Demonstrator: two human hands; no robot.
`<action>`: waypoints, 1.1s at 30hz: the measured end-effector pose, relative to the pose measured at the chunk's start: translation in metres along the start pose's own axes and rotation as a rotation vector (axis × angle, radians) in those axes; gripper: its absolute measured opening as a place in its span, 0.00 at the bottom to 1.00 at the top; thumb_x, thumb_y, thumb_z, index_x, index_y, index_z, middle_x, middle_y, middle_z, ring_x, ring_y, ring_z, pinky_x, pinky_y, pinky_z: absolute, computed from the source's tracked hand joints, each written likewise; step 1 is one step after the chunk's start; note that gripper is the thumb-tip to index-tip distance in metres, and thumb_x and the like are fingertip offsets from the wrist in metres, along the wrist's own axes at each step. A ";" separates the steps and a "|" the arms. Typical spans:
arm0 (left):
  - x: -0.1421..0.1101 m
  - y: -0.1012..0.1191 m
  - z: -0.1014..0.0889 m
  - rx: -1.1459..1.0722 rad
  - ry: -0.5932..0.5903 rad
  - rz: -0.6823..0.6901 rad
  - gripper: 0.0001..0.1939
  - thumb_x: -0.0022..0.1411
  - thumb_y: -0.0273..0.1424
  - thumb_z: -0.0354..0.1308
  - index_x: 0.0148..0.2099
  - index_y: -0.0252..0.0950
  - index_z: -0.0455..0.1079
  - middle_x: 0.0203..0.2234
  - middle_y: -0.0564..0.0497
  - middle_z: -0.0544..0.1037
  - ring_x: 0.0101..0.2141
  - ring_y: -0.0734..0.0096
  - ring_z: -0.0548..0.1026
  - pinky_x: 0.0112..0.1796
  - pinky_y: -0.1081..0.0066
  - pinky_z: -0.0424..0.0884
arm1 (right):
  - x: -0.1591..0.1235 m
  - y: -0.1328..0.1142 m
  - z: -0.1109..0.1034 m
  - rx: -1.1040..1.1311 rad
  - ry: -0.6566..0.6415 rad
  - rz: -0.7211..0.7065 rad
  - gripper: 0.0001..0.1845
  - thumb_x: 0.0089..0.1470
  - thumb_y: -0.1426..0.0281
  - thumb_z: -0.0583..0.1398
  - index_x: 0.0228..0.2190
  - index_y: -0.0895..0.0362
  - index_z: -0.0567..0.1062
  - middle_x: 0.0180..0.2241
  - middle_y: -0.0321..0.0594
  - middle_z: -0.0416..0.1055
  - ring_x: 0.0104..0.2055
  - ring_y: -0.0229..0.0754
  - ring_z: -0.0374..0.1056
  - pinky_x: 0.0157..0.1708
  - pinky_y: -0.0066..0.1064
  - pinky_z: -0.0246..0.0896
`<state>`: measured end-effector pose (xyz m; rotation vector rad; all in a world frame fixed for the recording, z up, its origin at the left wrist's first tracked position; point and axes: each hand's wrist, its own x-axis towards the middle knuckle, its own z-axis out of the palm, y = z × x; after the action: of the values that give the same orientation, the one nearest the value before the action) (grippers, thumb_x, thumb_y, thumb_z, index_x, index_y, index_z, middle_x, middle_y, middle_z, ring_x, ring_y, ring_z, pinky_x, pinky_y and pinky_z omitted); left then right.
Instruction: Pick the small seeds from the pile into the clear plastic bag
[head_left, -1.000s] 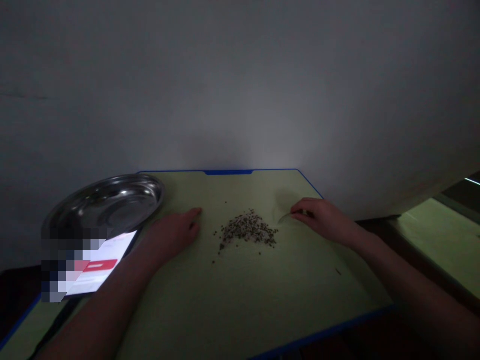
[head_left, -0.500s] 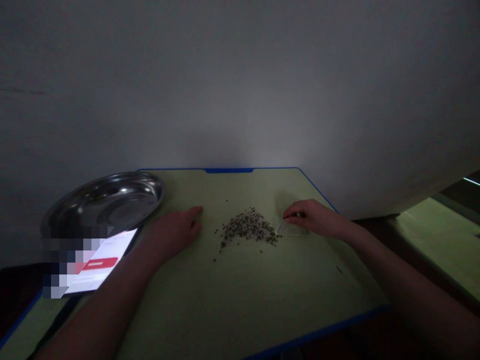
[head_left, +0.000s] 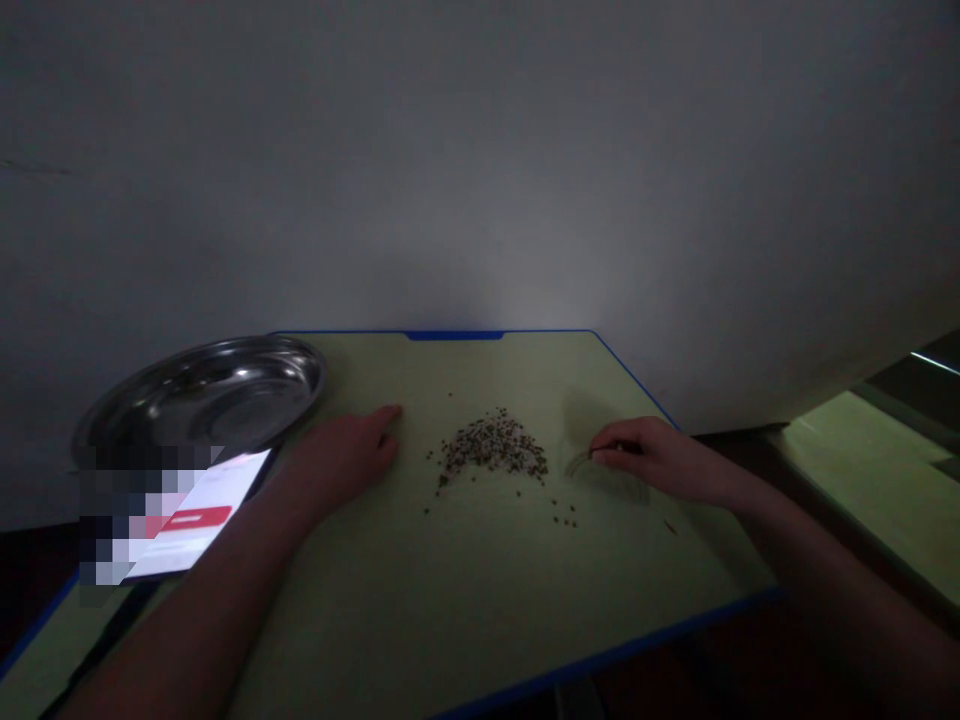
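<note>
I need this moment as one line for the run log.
right hand: pinching thin clear piece; left hand: no object visible; grain pile: on table, between hands

Your left hand [head_left: 345, 460] points one finger [head_left: 390, 410] forward, thumb [head_left: 386, 454] just beside it, while your right hand [head_left: 651, 455] pinches its fingers [head_left: 619, 430] together, wrist [head_left: 724, 487] behind them.

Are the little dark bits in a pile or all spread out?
Mostly in a pile: most sit together in one low heap on the table, with a few loose bits apart from it.
</note>
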<state>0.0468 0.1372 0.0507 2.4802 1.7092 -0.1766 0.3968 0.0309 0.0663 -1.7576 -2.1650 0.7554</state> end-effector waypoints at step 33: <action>-0.002 0.006 -0.003 0.030 -0.013 -0.009 0.29 0.66 0.37 0.39 0.66 0.39 0.59 0.47 0.37 0.78 0.43 0.49 0.78 0.42 0.57 0.71 | -0.022 -0.044 0.058 0.125 -0.052 0.135 0.14 0.59 0.63 0.56 0.27 0.57 0.75 0.25 0.36 0.71 0.27 0.37 0.63 0.26 0.30 0.56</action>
<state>0.0519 0.1336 0.0543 2.4870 1.7259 -0.2209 0.3358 -0.0095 0.0442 -1.8527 -1.9989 0.9577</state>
